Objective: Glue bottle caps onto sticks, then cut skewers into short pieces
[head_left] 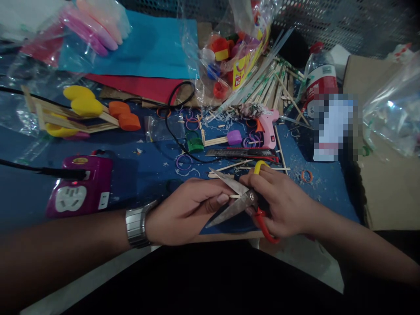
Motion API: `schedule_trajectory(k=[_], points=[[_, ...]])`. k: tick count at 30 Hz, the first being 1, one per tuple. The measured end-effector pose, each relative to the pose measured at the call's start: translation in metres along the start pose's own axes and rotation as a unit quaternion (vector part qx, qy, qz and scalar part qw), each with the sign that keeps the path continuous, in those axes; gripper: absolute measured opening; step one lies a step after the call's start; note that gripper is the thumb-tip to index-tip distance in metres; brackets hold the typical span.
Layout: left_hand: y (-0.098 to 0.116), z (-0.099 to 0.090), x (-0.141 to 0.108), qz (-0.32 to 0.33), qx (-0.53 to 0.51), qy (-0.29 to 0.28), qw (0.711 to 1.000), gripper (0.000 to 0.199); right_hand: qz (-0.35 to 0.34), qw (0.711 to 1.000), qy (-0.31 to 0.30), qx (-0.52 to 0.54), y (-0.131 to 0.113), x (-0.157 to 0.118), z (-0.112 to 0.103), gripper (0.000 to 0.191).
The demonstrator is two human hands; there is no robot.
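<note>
My right hand (278,197) grips a pair of scissors (251,197) with one yellow and one red handle loop. The scissors' blades stand apart and point left. Between them is the pale tip of a thin wooden stick (234,196), pinched by the thumb and fingers of my left hand (190,205). Most of the stick is hidden inside that hand. A metal-band watch (137,226) is on my left wrist. Just beyond the hands lie loose wooden sticks (229,167) and a utility knife (241,152).
A pink glue gun (269,127) lies behind the knife. At left are a purple power socket (80,186) and a wooden-stick frame (72,120) with yellow and orange pieces. A plastic bottle (323,74) and a cardboard box (387,188) stand at right. A black cable (169,118) loops across the table.
</note>
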State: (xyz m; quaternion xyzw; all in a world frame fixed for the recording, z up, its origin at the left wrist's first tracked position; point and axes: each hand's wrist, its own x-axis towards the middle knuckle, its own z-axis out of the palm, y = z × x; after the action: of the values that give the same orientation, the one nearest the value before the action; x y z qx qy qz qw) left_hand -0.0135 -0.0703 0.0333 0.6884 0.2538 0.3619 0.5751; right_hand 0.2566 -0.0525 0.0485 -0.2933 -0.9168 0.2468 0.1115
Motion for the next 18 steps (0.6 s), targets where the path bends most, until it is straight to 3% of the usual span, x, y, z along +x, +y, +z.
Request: schedule_trajectory(k=[18], points=[[0.0006,0.0010,0.0004,0.011,0.015,0.006,1.000,0.027,0.008,1.000,-0.014,0.010,0.0000,-0.0011,0.0017,0.035]])
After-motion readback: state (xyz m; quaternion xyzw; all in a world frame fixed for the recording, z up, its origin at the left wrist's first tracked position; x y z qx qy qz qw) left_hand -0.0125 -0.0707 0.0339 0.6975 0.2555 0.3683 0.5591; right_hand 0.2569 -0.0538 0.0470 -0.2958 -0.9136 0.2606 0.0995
